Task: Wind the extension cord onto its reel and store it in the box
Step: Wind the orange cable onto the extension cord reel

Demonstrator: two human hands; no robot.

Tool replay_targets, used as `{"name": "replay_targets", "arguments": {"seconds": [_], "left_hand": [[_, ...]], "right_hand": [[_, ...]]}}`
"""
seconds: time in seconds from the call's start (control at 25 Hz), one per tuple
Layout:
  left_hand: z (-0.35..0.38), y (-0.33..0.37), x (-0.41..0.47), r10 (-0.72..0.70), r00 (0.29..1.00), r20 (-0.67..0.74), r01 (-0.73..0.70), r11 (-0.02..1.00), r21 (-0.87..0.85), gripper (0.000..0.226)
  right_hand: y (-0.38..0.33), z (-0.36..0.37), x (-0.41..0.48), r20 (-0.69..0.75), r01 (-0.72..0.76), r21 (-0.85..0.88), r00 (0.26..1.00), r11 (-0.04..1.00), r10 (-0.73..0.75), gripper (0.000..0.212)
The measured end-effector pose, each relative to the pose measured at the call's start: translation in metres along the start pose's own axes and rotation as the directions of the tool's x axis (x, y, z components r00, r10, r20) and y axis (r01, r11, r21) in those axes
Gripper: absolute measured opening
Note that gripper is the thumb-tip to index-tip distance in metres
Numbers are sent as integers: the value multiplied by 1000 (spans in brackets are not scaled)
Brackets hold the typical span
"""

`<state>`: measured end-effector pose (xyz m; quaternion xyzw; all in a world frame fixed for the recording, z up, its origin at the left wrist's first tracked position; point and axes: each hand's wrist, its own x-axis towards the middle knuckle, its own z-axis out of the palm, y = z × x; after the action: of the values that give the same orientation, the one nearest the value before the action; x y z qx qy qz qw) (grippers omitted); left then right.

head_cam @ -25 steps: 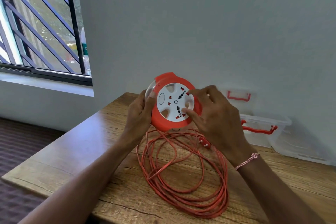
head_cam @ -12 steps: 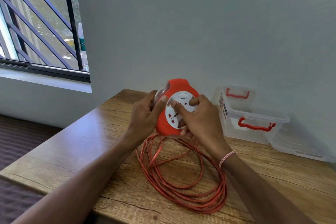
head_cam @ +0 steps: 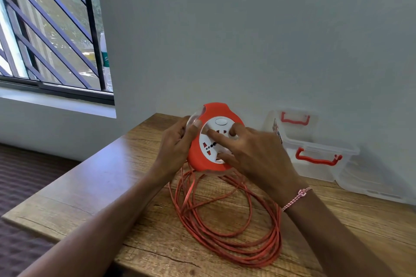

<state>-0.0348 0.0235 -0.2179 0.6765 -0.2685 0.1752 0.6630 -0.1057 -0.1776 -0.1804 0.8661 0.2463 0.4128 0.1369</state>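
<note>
I hold the round orange reel (head_cam: 216,110) with its white socket face upright above the wooden table (head_cam: 117,177). My left hand (head_cam: 177,144) grips its left rim, thumb on the front edge. My right hand (head_cam: 254,153) lies on the white face with fingertips in its recesses. The orange extension cord (head_cam: 227,236) hangs from the reel's underside and lies in several loose loops on the table below my hands. The clear plastic box (head_cam: 326,148) with red handles stands open to the right, against the wall.
The box's clear lid (head_cam: 371,189) lies flat to the right of the box. A grey wall runs right behind the table. A barred window (head_cam: 49,29) is at the left, and the table's left and near edges drop to a dark floor.
The white face of the reel has turned under my right fingers; its oval button has gone from the left side to the top. My right hand has shifted on the face.
</note>
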Motion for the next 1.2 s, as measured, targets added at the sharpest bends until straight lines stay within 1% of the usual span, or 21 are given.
{"name": "replay_targets", "arguments": {"seconds": [0.12,0.2,0.24,0.28,0.32,0.36,0.4,0.44,0.48,0.52,0.56,0.6,0.68,0.8,0.88,0.96,1.0,1.08,1.12,1.16,1.2], "left_hand": [[3,2,-1,40,999,-8,-40,999,34,33],[4,3,-2,80,996,-23,-78,993,94,30],[5,2,-3,91,996,-18,-88,991,102,31],[5,2,-3,89,996,-10,-88,992,91,33],[5,1,-3,81,997,-1,-81,994,72,35],[4,2,-3,72,997,2,-73,996,52,35],[4,3,-2,66,998,-2,-65,997,33,34],[4,5,-2,59,998,-14,-58,998,16,32],[3,6,-1,51,998,-31,-51,999,1,31],[2,8,0,44,998,-47,-45,999,-10,29],[1,9,0,44,998,-55,-45,999,-16,29],[0,9,1,49,998,-49,-50,999,-18,30],[-1,9,0,54,998,-16,-54,998,-13,33],[0,11,-1,43,999,-11,-43,999,-16,28],[0,13,-2,48,999,-22,-48,999,-13,24],[1,15,-3,57,998,-27,-57,998,-7,23],[2,15,-4,64,997,-39,-64,998,-1,23],[6,15,-6,84,994,-63,-84,996,7,24],[8,15,-6,92,993,-69,-91,996,6,24],[10,16,-6,95,993,-74,-95,995,5,25],[11,16,-7,93,992,-80,-93,996,8,27]], "right_hand": [[-9,-1,4,-40,-153,82,987,985,156,63],[-23,2,8,-56,-355,215,926,910,374,62],[-28,5,11,-7,-477,336,861,812,508,61],[-30,7,14,83,-582,465,778,667,622,60],[-29,7,16,178,-646,561,704,517,687,59],[-27,7,16,222,-660,602,679,449,700,57],[-22,5,14,181,-623,594,719,508,671,55],[-17,4,10,80,-537,543,798,646,597,53],[-11,2,6,-20,-413,454,881,790,472,52],[-5,1,3,-64,-284,358,943,889,327,53],[0,-1,1,-54,-183,271,977,945,204,55],[4,-2,0,-29,-112,199,992,974,120,56],[8,-5,0,11,-45,105,999,993,44,59],[11,-6,2,83,32,62,996,998,-37,61],[11,-8,3,65,60,43,996,997,-63,60],[10,-10,4,56,44,51,997,998,-47,59],[7,-9,6,33,2,70,999,998,-4,61],[-6,-6,8,-38,-188,166,980,968,197,64],[-13,-5,11,-35,-317,265,941,911,338,64],[-18,-4,15,-2,-430,373,886,822,464,61],[-21,-5,17,36,-499,451,839,740,543,59]]}}
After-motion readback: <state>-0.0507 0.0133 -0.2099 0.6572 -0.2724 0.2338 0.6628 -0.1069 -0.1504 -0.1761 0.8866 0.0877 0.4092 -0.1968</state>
